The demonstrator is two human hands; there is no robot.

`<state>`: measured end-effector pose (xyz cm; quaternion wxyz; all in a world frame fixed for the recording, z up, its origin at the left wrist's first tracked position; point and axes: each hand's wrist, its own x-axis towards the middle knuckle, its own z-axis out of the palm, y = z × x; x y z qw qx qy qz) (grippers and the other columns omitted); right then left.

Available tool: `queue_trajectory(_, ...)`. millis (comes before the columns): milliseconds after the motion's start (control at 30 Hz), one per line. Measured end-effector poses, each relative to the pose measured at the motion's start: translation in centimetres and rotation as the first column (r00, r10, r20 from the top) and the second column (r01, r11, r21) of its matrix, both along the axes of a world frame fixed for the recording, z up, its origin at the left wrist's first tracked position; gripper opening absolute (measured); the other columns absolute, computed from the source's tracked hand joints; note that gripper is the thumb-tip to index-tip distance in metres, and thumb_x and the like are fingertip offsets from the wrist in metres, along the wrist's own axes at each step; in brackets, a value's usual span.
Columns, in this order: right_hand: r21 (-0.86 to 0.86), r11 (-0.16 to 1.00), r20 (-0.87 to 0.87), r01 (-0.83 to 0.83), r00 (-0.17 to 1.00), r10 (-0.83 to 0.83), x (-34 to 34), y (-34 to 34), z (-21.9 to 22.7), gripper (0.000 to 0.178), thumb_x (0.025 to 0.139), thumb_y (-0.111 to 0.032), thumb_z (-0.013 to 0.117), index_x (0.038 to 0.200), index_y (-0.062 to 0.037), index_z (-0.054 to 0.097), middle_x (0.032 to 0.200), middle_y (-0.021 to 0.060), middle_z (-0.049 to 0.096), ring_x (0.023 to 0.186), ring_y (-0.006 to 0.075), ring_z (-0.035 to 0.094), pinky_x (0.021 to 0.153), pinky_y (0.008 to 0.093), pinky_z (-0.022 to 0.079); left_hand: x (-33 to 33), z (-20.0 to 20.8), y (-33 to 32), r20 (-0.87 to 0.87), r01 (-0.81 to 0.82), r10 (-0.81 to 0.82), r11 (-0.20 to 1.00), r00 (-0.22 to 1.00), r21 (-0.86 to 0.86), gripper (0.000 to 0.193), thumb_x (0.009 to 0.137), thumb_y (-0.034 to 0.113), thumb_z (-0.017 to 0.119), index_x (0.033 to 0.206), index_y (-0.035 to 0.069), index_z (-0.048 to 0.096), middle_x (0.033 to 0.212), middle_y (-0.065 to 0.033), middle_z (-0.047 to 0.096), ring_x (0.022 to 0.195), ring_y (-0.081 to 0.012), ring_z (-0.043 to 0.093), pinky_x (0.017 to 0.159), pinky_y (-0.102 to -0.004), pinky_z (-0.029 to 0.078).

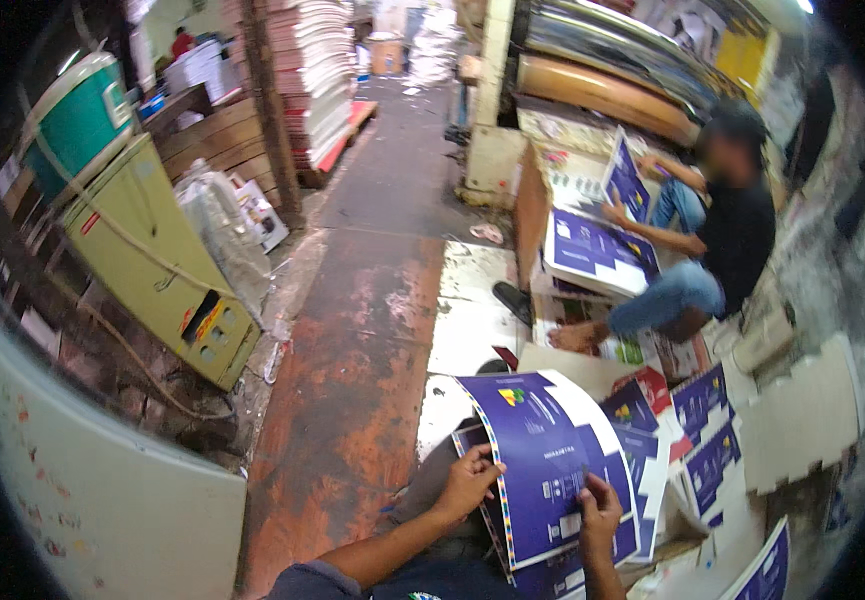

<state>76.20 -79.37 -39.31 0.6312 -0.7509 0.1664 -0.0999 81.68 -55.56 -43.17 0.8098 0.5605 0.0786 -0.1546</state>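
Sorting printed sheets: my left hand [467,483] pinches the top blue printed sheet [542,465]; my right hand [600,510] presses it flat; lifting it clear likely needs one-sheet separation.

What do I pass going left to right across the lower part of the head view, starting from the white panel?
White panel → reddish worn floor strip → left hand gripping the curved blue printed sheet → right hand pressing on that sheet → loose blue sheets spread on the floor → pale cardboard piece.
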Motion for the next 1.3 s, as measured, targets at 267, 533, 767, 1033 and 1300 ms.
queue_trajectory(267, 0.007, 0.997, -0.134, -0.072, 0.988, 0.072, -0.9, 1.9, -0.5, 0.031, 0.090, -0.016, 0.069, 0.115, 0.0014, 0.064, 0.105, 0.0086, 0.066, 0.093, 0.0150, 0.062, 0.085, 0.0286, 0.049, -1.5, 0.5, 0.8, -0.065, 0.076, -0.072, 0.995, 0.995, 0.057, 0.068, 0.082, 0.005, 0.072, 0.141, 0.004, 0.036, 0.095, -0.0094, 0.067, 0.078, -0.0149, 0.065, 0.054, -0.0235, 0.053)
queue_trajectory(533, -0.287, 0.895, -0.049, -0.341, 0.939, 0.341, -1.5, 3.7, 1.6, 0.017, 0.080, -0.005, 0.071, 0.096, -0.0009, 0.073, 0.078, 0.0102, 0.065, 0.071, 0.0168, 0.063, 0.064, 0.0269, 0.047, -1.9, -0.3, 1.5, -0.108, 0.161, -0.150, 0.981, 0.983, 0.108, 0.084, 0.080, 0.008, 0.074, 0.148, 0.005, 0.025, 0.087, -0.0063, 0.067, 0.077, -0.0131, 0.065, 0.054, -0.0222, 0.050)
queue_trajectory(767, -0.362, 0.840, -0.046, -0.405, 0.907, 0.418, -1.7, 5.6, 2.8, 0.016, 0.078, -0.003, 0.068, 0.093, -0.0024, 0.073, 0.072, 0.0103, 0.058, 0.061, 0.0208, 0.058, 0.055, 0.0323, 0.045, -1.7, 0.3, 1.6, -0.134, 0.214, -0.200, 0.972, 0.971, 0.099, 0.089, 0.079, 0.006, 0.075, 0.150, 0.005, 0.022, 0.085, -0.0064, 0.067, 0.076, -0.0134, 0.066, 0.055, -0.0226, 0.050)
queue_trajectory(1033, -0.427, 0.806, -0.036, -0.410, 0.899, 0.437, -1.7, 6.5, 3.1, 0.018, 0.075, -0.001, 0.066, 0.092, -0.0035, 0.069, 0.073, 0.0111, 0.053, 0.065, 0.0271, 0.057, 0.059, 0.0372, 0.046, -1.9, 0.3, 1.5, -0.139, 0.208, -0.193, 0.973, 0.971, 0.103, 0.091, 0.079, 0.006, 0.075, 0.150, 0.002, 0.018, 0.088, -0.0092, 0.069, 0.075, -0.0147, 0.067, 0.056, -0.0233, 0.051)
queue_trajectory(1300, -0.462, 0.780, -0.051, -0.423, 0.890, 0.453, -1.7, 6.8, 3.1, 0.016, 0.075, -0.002, 0.068, 0.091, -0.0036, 0.068, 0.073, 0.0117, 0.052, 0.067, 0.0291, 0.057, 0.060, 0.0402, 0.046, -2.0, 0.9, 1.3, -0.131, 0.190, -0.174, 0.975, 0.976, 0.118, 0.091, 0.079, 0.006, 0.077, 0.149, -0.003, 0.019, 0.085, -0.0091, 0.067, 0.074, -0.0126, 0.066, 0.057, -0.0214, 0.049)
